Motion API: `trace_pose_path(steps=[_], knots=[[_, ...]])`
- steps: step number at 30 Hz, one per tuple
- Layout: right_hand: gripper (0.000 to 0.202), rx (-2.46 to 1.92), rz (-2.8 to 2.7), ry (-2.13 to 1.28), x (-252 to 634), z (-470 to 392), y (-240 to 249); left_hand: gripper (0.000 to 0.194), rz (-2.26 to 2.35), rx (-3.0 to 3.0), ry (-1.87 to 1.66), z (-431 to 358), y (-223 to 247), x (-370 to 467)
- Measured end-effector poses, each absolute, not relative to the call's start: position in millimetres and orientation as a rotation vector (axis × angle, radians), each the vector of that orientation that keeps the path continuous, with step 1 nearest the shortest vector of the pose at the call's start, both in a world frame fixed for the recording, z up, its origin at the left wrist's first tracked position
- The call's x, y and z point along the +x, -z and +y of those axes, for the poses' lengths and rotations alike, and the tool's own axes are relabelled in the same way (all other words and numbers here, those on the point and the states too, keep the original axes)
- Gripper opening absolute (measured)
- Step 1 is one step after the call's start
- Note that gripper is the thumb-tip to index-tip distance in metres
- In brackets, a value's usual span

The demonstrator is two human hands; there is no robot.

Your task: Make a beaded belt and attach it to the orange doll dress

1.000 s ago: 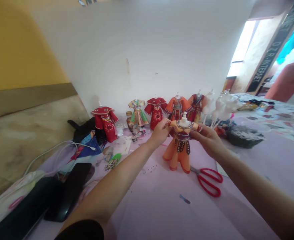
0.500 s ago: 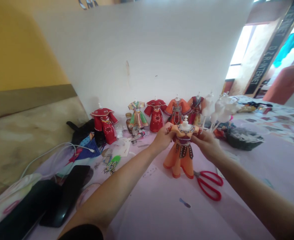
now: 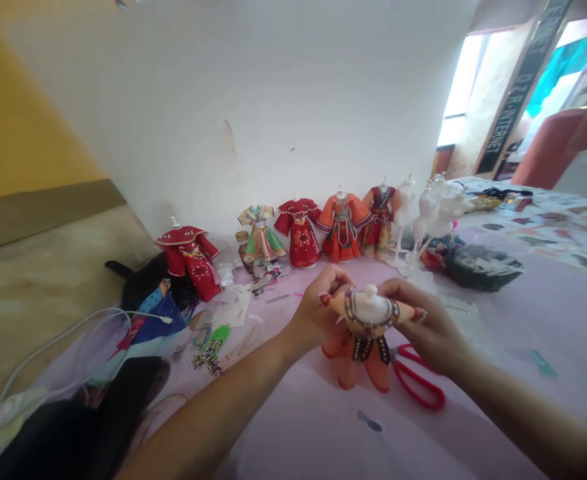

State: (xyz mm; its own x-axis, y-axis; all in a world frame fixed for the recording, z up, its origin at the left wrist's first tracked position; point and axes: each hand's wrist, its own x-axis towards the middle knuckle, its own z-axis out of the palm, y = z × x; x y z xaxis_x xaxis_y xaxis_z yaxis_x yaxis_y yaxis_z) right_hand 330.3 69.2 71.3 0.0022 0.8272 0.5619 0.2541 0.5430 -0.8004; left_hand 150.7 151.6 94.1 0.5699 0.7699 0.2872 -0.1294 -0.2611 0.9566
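A small mannequin in an orange dress [image 3: 372, 327] with dark beaded trim is tilted so its white neck faces me. My left hand [image 3: 318, 310] grips its left side behind the sleeve, fingers partly hidden by the dress. On the other side, my right hand [image 3: 430, 327] holds it near the right sleeve. Red-handled scissors [image 3: 426, 390] lie on the purple cloth, partly behind the skirt and my right hand.
Dressed mannequins, including a red one [image 3: 298, 233], stand along the white board [image 3: 273, 100]. Bare white mannequins [image 3: 430, 210] and a dark basket [image 3: 484, 268] are at right. Beads [image 3: 209, 357], a white cable [image 3: 118, 311] and dark items lie left.
The orange-dressed mannequin has tipped its top toward me and come lower in view, with both hands following. The head view has shifted, moving the background leftward.
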Motion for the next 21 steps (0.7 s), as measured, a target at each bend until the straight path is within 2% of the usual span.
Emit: trace_pose_path(steps=[4,9,16,21], knots=[[0.01,-0.905,-1.608,-0.529,322.1,49.2,-72.3,0.015,0.656,1.692,-0.805,134.6,-97.3,141.9],[0.011,-0.826,-1.669,-0.544,319.0,29.6,-67.4,0.017,0.54,1.799,-0.756,116.8,-99.5,132.4],[0.025,-0.765,-1.784,-0.417,325.8,15.5,-61.8,0.006,0.52,2.08,-0.73,104.5,-108.5,134.5],[0.025,-0.762,-1.819,-0.316,329.7,12.8,-57.3,0.009,0.424,2.262,-0.727,105.7,-111.1,136.4]])
